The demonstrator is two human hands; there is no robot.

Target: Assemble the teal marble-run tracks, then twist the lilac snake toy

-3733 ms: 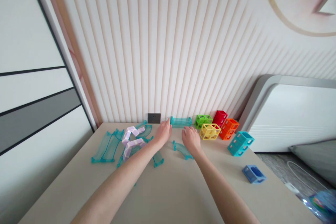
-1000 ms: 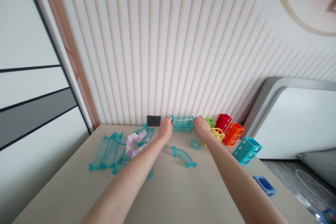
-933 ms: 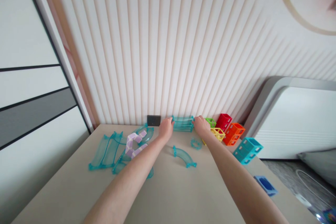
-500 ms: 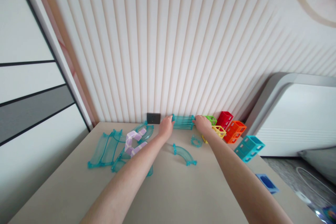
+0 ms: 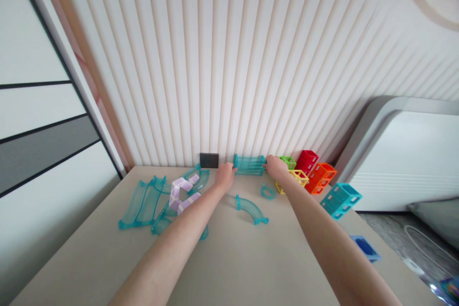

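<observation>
Teal strips (image 5: 250,165) — translucent, straight, stacked — with thicker, knobbed ends.

A pale ribbed wall (image 5: 201,57) rises behind the beige tabletop (image 5: 233,267), a black socket plate (image 5: 209,160) low against it. White panelling (image 5: 39,107) with a grey band stands left; right, a grey-edged white panel (image 5: 416,153) above grey flooring (image 5: 382,227).

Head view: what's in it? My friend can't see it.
Two bare hands touch both ends of stacked, clear-teal plastic tracks by a ribbed white wall; colourful hollow plastic blocks stand right, pale purple faceted pieces lie left.
</observation>
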